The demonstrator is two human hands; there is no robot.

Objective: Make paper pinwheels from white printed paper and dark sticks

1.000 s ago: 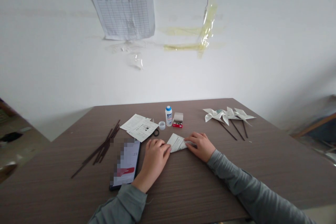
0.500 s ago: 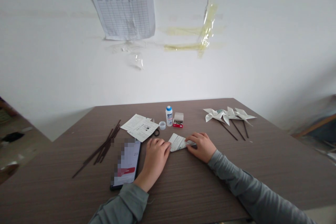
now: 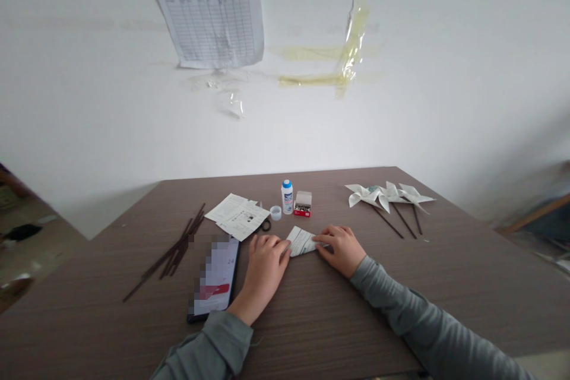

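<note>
The folded paper (image 3: 301, 241) lies on the tabletop (image 3: 320, 323), between the fingers of your two hands. Your left hand (image 3: 267, 260) has its fingers bunched at the paper's left corner; your right hand (image 3: 344, 250) touches the opposite end with thumb and forefinger slightly parted. Whether either pinches it, I cannot tell. Beyond your fingers stand the bottle (image 3: 287, 199) and small red box (image 3: 303, 209); the phone (image 3: 222, 279) lies left of your left hand.

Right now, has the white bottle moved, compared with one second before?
No. Judged against the far edge of the table, the white bottle stands in the same place, just left of the open red box.
</note>
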